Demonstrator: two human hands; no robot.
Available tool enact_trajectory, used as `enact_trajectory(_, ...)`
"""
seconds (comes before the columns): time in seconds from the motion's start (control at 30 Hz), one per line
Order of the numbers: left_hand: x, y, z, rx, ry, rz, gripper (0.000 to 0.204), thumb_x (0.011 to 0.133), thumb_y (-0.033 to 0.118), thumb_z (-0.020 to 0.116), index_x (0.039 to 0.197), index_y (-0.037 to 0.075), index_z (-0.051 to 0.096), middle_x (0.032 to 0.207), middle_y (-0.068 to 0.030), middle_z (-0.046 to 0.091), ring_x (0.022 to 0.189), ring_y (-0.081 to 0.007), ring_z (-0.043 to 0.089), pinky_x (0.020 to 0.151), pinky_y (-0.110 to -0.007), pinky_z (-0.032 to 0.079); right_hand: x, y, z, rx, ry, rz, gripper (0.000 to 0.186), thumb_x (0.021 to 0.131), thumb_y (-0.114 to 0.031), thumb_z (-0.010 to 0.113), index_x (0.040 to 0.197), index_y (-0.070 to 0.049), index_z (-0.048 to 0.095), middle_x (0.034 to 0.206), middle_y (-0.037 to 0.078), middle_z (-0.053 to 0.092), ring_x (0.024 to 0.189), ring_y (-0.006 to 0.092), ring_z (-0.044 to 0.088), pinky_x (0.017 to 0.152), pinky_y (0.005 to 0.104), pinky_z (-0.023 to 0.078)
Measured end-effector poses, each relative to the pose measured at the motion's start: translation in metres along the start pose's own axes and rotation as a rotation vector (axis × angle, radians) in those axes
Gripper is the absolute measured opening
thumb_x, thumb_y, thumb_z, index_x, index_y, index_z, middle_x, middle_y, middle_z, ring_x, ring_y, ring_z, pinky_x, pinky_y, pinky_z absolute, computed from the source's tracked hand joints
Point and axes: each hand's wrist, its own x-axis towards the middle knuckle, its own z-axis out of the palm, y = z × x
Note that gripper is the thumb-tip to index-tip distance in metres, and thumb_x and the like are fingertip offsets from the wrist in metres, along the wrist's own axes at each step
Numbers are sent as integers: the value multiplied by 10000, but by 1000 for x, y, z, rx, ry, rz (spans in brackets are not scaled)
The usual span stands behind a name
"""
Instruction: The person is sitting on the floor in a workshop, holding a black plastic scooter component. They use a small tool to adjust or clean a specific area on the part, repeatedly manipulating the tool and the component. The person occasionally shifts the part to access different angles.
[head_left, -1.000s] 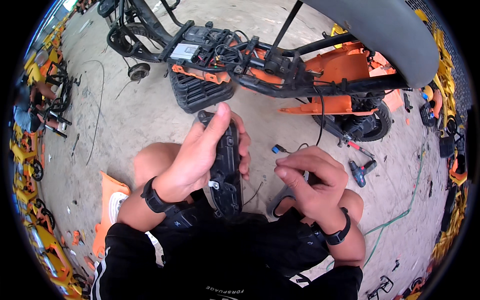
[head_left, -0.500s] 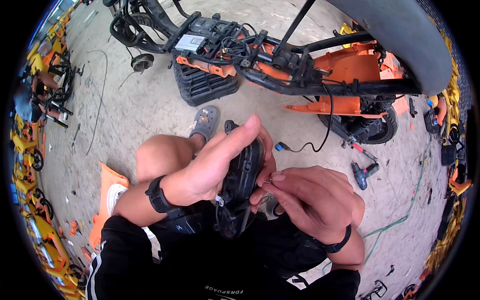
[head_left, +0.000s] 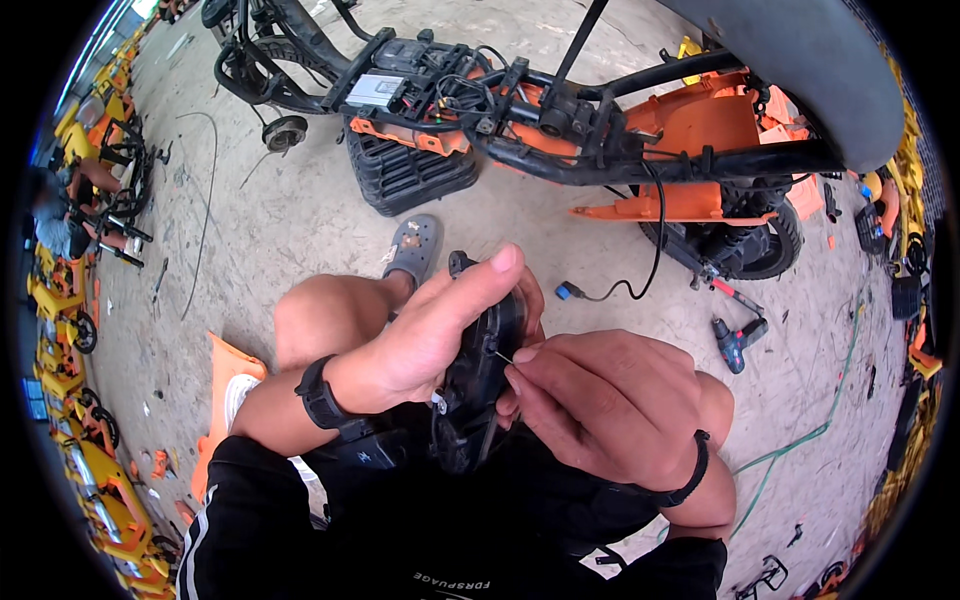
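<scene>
A long black plastic housing [head_left: 470,390], with rounded edges, stands tilted in front of my lap. My left hand [head_left: 415,345] is wrapped round its upper part, thumb up, fingers curled behind the far side. A pale wire end with a connector hangs at its left side. My right hand [head_left: 615,405] pinches a thin metal pin [head_left: 502,356] between thumb and forefinger. The pin's tip points at the housing's right side; whether it touches cannot be made out. My left fingertips beneath the pinch are partly hidden.
Ahead stands a stripped scooter frame [head_left: 600,165] with orange panels, propped on a black crate [head_left: 410,175]. A cable with a blue plug [head_left: 565,291] lies on the concrete. A cordless drill [head_left: 735,345] and a green hose [head_left: 795,440] are to the right. Another person [head_left: 60,225] sits far left.
My right hand has moved slightly left, bringing the pin from beside the left fingertips up to the housing's side. My left hand still grips the housing.
</scene>
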Motion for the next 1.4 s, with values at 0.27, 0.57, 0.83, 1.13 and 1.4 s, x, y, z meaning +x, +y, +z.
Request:
enact_trajectory(0.27, 2, -4, -3, 86, 29, 71, 573, 964, 562, 453, 830, 13, 552, 756, -54, 562, 691, -104, 528, 627, -236, 422, -2, 3, 1, -55, 6, 2, 242, 674, -18, 781, 891, 7, 678, 780, 66, 638, 572, 164, 606, 463, 261, 448)
enact_trajectory(0.57, 4, -4, -3, 237, 102, 150, 443, 1009, 420, 463, 869, 16, 582, 748, -41, 571, 663, -105, 554, 597, -245, 453, -6, 7, 3, -31, -50, 116, 209, 688, 9, 783, 876, -16, 697, 767, 79, 669, 586, 204, 655, 476, 272, 493)
enact_trajectory(0.83, 0, -1, 4, 61, 122, 39, 422, 982, 434, 542, 809, 49, 528, 662, -57, 573, 491, -159, 597, 436, -279, 500, -7, 12, 4, 119, -67, 193, 191, 670, 43, 756, 845, -20, 714, 795, 77, 692, 617, 214, 675, 498, 273, 506)
enact_trajectory(1.13, 0, -4, 4, 107, 108, -45, 442, 976, 456, 541, 804, 50, 509, 644, -62, 568, 500, -156, 586, 427, -294, 496, -10, 24, -3, 60, -172, -57, 311, 599, -13, 686, 909, -7, 669, 855, 71, 645, 667, 201, 639, 498, 296, 483)
enact_trajectory(1.4, 1, -6, 5, 68, 98, -102, 473, 975, 469, 533, 809, 26, 542, 625, -73, 573, 470, -175, 581, 422, -299, 488, -10, 27, -4, 139, -161, -25, 341, 569, 11, 680, 909, -13, 667, 845, 55, 637, 659, 203, 631, 487, 307, 477)
